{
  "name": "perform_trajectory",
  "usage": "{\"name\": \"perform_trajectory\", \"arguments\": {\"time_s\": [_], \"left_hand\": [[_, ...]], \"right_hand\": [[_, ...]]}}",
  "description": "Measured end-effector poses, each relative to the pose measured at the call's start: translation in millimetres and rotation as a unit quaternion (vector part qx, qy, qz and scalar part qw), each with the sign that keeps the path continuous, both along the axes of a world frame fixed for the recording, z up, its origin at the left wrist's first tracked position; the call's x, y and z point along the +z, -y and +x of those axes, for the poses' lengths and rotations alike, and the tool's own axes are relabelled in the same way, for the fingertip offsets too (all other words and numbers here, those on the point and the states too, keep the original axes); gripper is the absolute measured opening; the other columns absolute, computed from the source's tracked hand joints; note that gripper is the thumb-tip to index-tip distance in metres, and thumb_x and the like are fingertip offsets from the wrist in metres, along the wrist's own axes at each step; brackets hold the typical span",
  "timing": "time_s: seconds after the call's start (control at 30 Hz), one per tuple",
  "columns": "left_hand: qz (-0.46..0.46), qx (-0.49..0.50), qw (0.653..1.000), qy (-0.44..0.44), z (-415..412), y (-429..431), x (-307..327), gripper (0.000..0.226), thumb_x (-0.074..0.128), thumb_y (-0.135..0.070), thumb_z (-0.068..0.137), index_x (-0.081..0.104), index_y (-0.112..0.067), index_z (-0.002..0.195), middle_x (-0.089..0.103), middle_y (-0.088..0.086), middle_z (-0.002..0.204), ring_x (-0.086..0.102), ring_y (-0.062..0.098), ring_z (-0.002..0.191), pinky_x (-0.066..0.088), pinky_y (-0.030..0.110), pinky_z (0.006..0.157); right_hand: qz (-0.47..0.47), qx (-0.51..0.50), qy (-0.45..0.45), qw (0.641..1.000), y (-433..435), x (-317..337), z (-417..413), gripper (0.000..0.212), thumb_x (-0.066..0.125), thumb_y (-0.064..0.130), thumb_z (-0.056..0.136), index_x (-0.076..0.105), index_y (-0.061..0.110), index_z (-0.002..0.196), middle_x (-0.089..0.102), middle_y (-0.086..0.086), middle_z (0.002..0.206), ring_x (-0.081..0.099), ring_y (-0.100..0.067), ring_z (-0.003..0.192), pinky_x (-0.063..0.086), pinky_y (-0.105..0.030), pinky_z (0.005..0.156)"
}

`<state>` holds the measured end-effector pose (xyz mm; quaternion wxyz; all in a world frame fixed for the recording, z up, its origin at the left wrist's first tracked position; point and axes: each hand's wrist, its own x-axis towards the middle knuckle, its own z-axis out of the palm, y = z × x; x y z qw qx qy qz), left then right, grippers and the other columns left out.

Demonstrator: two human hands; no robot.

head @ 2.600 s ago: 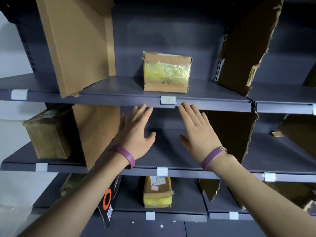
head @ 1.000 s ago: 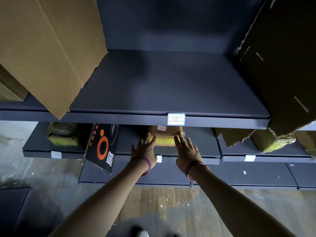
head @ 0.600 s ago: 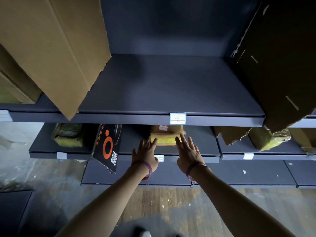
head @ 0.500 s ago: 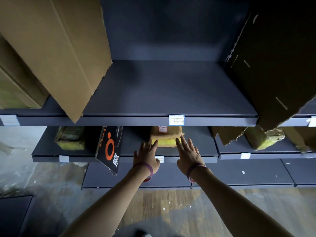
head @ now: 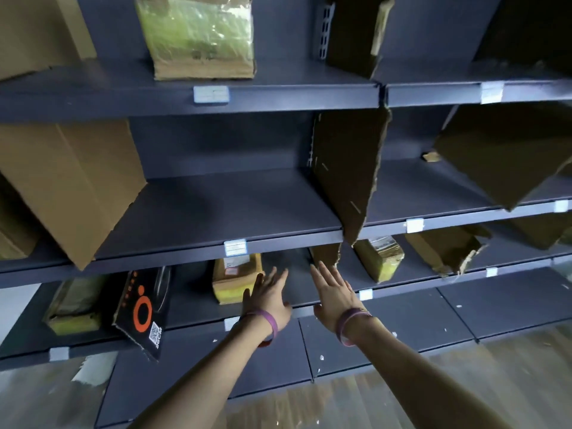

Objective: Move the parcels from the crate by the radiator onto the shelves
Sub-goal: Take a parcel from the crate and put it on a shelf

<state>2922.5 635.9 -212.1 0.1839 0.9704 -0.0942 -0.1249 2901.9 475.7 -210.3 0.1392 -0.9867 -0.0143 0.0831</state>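
Your left hand (head: 267, 297) & right hand (head: 332, 294) have slid right of the parcel (head: 236, 278), fingers straight, empty, apart. It sits on the lower shelf (head: 297, 280), so prob. placed; crate next.

You have two hands in view, left hand (head: 267, 297) and right hand (head: 332, 297), one purple wristband (head: 266, 320) (head: 348, 323) on each, before shelving (head: 278, 99) showing four tape-wrapped parcels (head: 195, 35) (head: 236, 281) (head: 74, 305) (head: 379, 258), at least six brown cardboard dividers (head: 40, 35) (head: 353, 32) (head: 71, 187) (head: 349, 171) (head: 507, 156) (head: 448, 249), and one black printed card (head: 142, 311).

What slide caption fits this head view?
Both open, left hand and right hand reach beside a taped parcel on a low shelf.
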Motion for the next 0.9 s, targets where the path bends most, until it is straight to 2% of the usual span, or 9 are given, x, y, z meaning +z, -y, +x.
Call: {"name": "perform_trajectory", "arguments": {"time_s": [0.13,0.37,0.5,0.9], "left_hand": [[0.011,-0.007,1.0,0.028,-32.0,66.7,16.5,0.073,0.049,-0.03,0.093,0.005,-0.035,0.151,-0.004,-0.008,0.161,0.006,0.023,0.147,0.02,0.047,0.116],[-0.003,0.006,0.999,0.037,-85.1,166.7,35.9,0.071,0.048,-0.027,0.094,0.007,-0.036,0.151,-0.003,-0.01,0.16,0.002,0.02,0.147,0.011,0.049,0.116],[-0.005,-0.004,0.999,0.036,-100.4,208.6,43.7,0.071,0.048,-0.027,0.094,0.007,-0.035,0.151,-0.003,-0.009,0.16,0.002,0.019,0.148,0.012,0.048,0.118],[-0.018,-0.003,1.0,0.019,-63.6,273.2,25.3,0.069,0.046,-0.027,0.095,0.006,-0.034,0.151,-0.003,-0.009,0.16,0.0,0.021,0.148,0.011,0.048,0.118]], "right_hand": [[0.003,0.011,0.018,1.0,67.0,14.9,-34.9,0.083,0.051,0.015,0.094,-0.005,0.025,0.154,-0.01,0.003,0.162,-0.01,-0.024,0.149,0.008,-0.042,0.12],[-0.01,0.022,0.042,0.999,175.6,35.7,-88.7,0.081,0.052,0.019,0.095,-0.004,0.022,0.154,-0.009,0.0,0.162,-0.006,-0.028,0.149,0.011,-0.042,0.121],[-0.01,0.014,0.046,0.999,217.8,39.2,-102.7,0.082,0.053,0.02,0.095,-0.004,0.023,0.154,-0.007,0.0,0.162,-0.005,-0.028,0.149,0.013,-0.042,0.12],[-0.034,0.016,-0.006,0.999,280.7,21.3,-70.5,0.081,0.051,0.02,0.097,-0.006,0.023,0.154,-0.01,0.0,0.162,-0.009,-0.027,0.149,0.01,-0.044,0.119]]}}
